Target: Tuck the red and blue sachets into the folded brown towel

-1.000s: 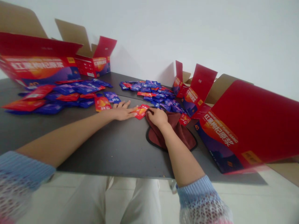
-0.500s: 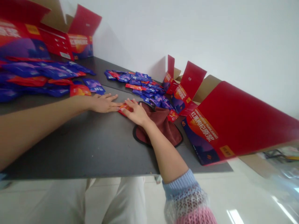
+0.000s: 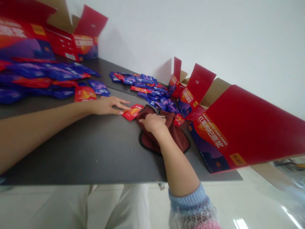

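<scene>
My left hand (image 3: 110, 105) lies low over the table, fingers stretched out, its fingertips at the left edge of a red sachet (image 3: 133, 112). That sachet lies flat, its right end against a brown cloth (image 3: 150, 141) with black edging. On the cloth, my right hand (image 3: 154, 122) has its fingers curled into the fabric, gripping it; the fingertips are partly hidden. Another red sachet (image 3: 178, 120) rests at the cloth's right side. Left of my left hand are a red sachet (image 3: 85, 93) and a blue sachet (image 3: 98, 87).
A big heap of blue and red sachets (image 3: 47, 73) covers the table's left, before open red cartons (image 3: 85, 46). A smaller sachet pile (image 3: 147, 87) lies at the back. More open cartons (image 3: 214, 136) line the right side, near the grey table's (image 3: 95, 159) front edge.
My right hand has moved right, off the red sachet and onto the brown cloth, its fingers curling into it. The sachet is now uncovered. My left hand stays near its left edge.
</scene>
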`<state>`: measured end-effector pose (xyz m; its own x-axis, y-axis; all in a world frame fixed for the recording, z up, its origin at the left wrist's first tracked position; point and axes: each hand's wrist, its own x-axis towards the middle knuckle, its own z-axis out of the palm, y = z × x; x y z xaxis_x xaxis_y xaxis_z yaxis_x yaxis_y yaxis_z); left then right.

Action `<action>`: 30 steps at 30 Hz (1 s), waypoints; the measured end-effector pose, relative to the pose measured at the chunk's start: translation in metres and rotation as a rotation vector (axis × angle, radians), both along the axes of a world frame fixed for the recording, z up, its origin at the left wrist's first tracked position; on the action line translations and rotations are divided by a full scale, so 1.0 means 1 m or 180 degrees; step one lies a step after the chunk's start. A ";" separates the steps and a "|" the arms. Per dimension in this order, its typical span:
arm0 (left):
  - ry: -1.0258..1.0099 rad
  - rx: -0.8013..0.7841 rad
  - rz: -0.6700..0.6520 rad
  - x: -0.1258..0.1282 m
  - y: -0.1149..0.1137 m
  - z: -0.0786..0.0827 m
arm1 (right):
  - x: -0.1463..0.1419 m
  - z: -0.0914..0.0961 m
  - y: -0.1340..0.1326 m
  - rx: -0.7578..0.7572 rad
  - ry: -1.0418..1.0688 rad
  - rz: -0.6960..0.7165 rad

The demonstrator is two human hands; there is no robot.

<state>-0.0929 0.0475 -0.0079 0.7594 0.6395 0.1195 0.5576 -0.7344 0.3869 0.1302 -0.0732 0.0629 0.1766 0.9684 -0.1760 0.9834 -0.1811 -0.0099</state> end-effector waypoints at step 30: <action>0.0480 0.0182 0.0407 0.034 -0.044 0.036 | -0.027 -0.032 0.004 0.1103 0.1148 0.0485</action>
<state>-0.0592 0.0039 0.0278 0.6844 0.7274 0.0494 0.6962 -0.6722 0.2517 0.1035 -0.0694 0.0312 0.0164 0.9906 0.1359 0.9213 0.0378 -0.3869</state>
